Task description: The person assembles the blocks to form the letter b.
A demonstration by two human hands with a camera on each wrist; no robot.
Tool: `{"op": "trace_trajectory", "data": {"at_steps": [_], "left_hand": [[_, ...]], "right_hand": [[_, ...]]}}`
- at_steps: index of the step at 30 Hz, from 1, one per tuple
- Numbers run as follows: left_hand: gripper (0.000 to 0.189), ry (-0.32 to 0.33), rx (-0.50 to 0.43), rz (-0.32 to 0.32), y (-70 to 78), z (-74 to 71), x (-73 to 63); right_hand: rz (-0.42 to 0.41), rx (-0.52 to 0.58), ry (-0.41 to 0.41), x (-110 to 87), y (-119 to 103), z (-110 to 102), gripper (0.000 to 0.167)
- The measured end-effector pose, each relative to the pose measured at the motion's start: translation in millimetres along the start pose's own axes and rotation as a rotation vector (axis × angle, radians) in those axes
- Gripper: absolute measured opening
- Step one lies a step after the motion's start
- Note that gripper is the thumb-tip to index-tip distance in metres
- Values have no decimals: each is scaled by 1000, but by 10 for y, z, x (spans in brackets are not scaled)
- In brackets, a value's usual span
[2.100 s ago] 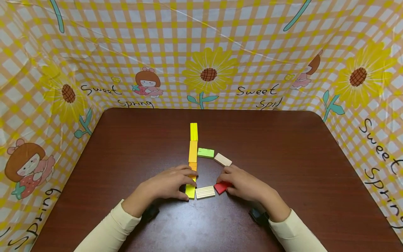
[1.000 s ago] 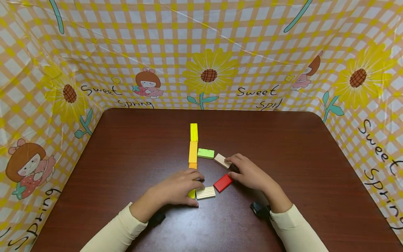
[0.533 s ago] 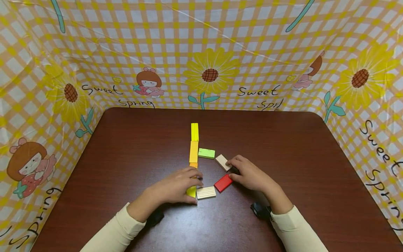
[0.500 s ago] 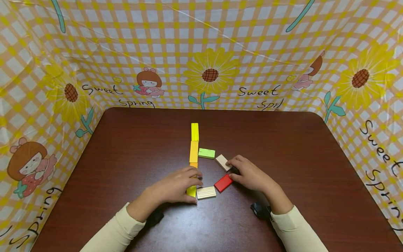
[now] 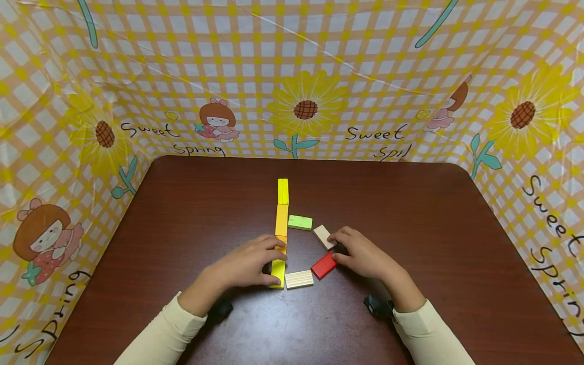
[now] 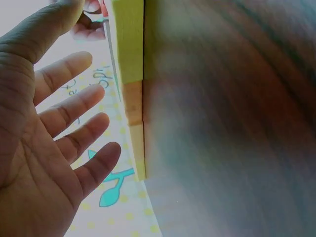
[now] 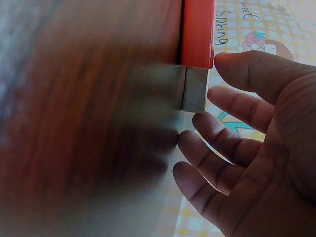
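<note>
On the brown table, flat wooden blocks form a straight column with a curved row to its right. My left hand [image 5: 246,263] lies over the column's near end, fingertips over the orange block [image 5: 283,239] and thumb at the yellow block [image 5: 278,272]. In the left wrist view its fingers are spread, gripping nothing. My right hand [image 5: 365,253] touches the plain pale block [image 5: 322,236] with its fingertips; its thumb is at the upper corner of the red block [image 5: 323,265]. The fingers are loosely bent, not wrapped round either block.
A light orange block [image 5: 282,220] and another yellow block [image 5: 283,191] continue the column away from me. A green block [image 5: 299,222] sits beside it, and a striped pale block [image 5: 299,279] lies between column and red block. A checked cloth [image 5: 255,61] stands round the table [image 5: 410,203].
My right hand has left the red block for the plain pale block, which has turned, its near end now close to the red one. My left hand moved right, then back left over the column.
</note>
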State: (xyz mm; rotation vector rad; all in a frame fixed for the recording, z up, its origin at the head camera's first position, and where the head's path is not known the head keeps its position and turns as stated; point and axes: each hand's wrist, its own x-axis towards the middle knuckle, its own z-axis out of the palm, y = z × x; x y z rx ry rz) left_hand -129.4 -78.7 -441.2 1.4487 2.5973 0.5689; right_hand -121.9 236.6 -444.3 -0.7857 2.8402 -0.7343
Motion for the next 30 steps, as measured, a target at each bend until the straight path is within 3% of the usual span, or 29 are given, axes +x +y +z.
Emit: {"op": "trace_trajectory", "data": {"at_steps": [8,18,30], "left_hand": [[43,14,-13,-53,-88,4,40],[52,-65,56,-136,-60,34,103],[50,-46,11,-141,-64,30,84]], "right_hand": [[30,2,-19,-6,-3,4,32],[35,-2,-25,-13,8,13,32],[28,18,-29,-17,54,27,35]]}}
